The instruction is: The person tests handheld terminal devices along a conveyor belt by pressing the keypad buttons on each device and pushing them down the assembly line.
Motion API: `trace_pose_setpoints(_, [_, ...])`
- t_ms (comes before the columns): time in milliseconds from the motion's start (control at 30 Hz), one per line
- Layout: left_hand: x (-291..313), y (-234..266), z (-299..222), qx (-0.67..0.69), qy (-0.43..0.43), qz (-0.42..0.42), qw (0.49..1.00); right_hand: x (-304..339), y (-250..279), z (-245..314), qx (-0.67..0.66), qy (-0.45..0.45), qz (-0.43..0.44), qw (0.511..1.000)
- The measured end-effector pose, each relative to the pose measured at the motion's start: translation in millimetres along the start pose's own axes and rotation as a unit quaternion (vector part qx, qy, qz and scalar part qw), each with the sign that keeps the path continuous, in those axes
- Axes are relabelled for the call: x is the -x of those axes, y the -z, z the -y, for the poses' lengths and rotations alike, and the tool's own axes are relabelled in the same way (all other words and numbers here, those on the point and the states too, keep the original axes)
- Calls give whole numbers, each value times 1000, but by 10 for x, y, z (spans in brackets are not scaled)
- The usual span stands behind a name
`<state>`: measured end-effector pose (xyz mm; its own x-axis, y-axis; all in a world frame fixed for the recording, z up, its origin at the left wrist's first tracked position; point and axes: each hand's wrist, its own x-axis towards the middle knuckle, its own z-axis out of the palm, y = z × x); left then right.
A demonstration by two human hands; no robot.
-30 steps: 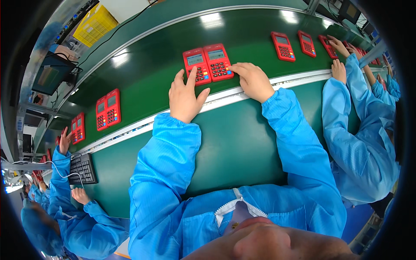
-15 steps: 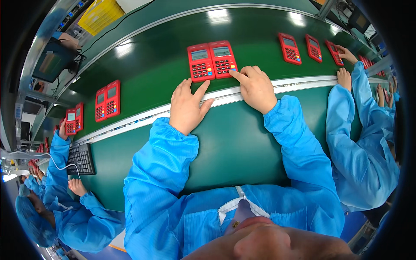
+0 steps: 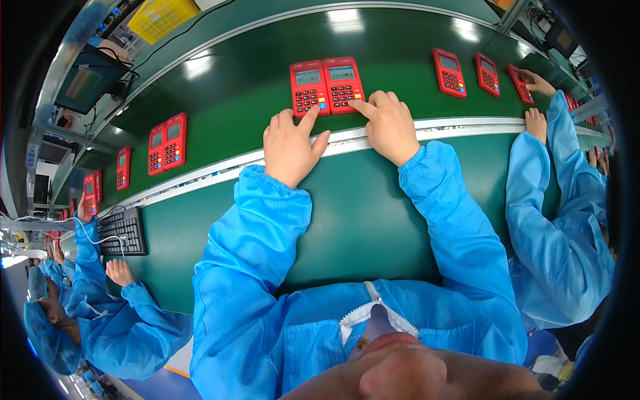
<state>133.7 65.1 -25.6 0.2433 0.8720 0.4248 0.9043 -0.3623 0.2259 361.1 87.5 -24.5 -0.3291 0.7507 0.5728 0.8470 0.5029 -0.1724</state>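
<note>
Glossy green surface (image 3: 227, 100), yellow crate (image 3: 163, 20) beyond; hands (image 3: 291, 148) at two red terminals (image 3: 309, 88).

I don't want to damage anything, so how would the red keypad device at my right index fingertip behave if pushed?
The red keypad device is probably stiff, given its hard-looking case. Lying flat, it seems unlikely to roll or tip. It may slide, since the green surface looks glossy.

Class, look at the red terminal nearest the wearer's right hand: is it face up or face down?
Face up: the red terminal shows its screen and keypad to the camera.
</note>
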Motion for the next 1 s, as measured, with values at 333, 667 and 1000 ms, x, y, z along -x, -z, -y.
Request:
trace_pose_setpoints(333, [78, 56, 191, 22, 52, -32, 998, -109, -70, 379, 48, -28, 28, 998])
trace_pose_setpoints(667, [115, 47, 209, 0, 90, 4, 996, -48, -239, 423, 69, -49, 68, 994])
trace_pose_setpoints(1000, [76, 9, 464, 7, 115, -25, 993, -271, -443, 503, 59, -31, 59, 996])
